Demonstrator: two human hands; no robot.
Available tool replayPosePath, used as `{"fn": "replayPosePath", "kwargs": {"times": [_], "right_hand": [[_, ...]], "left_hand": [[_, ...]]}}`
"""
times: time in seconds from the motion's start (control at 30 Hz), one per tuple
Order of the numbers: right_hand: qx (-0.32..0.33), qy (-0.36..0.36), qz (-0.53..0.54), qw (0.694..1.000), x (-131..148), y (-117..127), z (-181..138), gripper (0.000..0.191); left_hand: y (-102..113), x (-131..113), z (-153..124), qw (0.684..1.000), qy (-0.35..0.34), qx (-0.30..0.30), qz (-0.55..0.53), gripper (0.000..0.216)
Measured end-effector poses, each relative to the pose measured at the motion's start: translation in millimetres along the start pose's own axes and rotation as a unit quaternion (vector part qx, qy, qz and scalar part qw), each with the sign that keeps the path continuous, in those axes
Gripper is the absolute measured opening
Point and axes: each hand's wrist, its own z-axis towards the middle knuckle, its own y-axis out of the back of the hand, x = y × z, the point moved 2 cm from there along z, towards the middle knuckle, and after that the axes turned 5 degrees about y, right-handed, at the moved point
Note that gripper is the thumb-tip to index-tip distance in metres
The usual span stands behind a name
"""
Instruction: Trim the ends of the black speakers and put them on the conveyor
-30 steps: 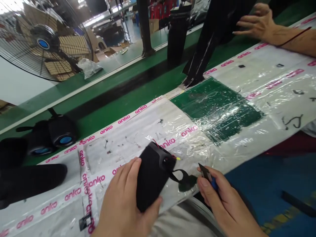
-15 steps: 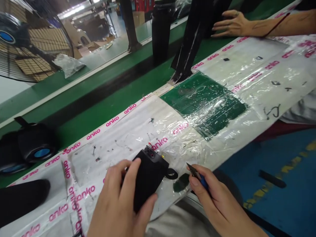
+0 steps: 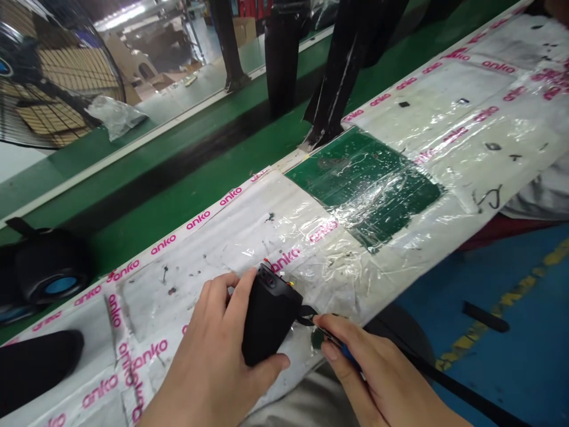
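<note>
My left hand (image 3: pixel 213 353) is wrapped round a black fabric-covered speaker body (image 3: pixel 272 323), which stands tilted on the taped worktop. At its upper end is a plastic panel with small sockets, and bits of red and yellow wire stick out beside it. A small black strap loop (image 3: pixel 306 314) juts from its right side. My right hand (image 3: pixel 371 365) grips a blue-handled utility knife (image 3: pixel 347 351), its front end close beside the loop. The fingers hide the blade, so I cannot tell whether it touches the strap.
Beyond the worktop (image 3: pixel 231 228) runs a green conveyor belt (image 3: pixel 178 193) with black speakers (image 3: pixel 60 267) on it. Another black piece (image 3: pixel 40 367) lies at left. A fan (image 3: pixel 57 77) stands at upper left. Small black scraps (image 3: pixel 403 104) dot the right side.
My right hand has brought the knife leftward to the strap loop. The speaker body has turned slightly in my left hand. The other person's outstretched hand has left the upper right.
</note>
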Motion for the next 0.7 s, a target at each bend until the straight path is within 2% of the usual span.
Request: {"fn": "replayPosePath", "kwargs": {"times": [0.1, 0.27, 0.47, 0.7], "right_hand": [[-0.004, 0.016, -0.009, 1.000, 2, 0, 3, 0.021], [0.013, 0.045, -0.042, 0.998, -1, -7, 3, 0.027], [0.045, 0.058, -0.135, 0.988, -4, -8, -4, 0.033], [0.044, 0.056, -0.144, 0.987, -3, -6, -4, 0.033]], "left_hand": [[-1, 2, -2, 1.000, -0.019, 0.000, 0.010, 0.093], [4, 6, 0, 0.995, -0.077, 0.067, 0.010, 0.086], [7, -7, 17, 0.989, -0.078, 0.119, 0.029, 0.090], [9, -12, 27, 0.988, -0.106, 0.108, 0.031, 0.083]]}}
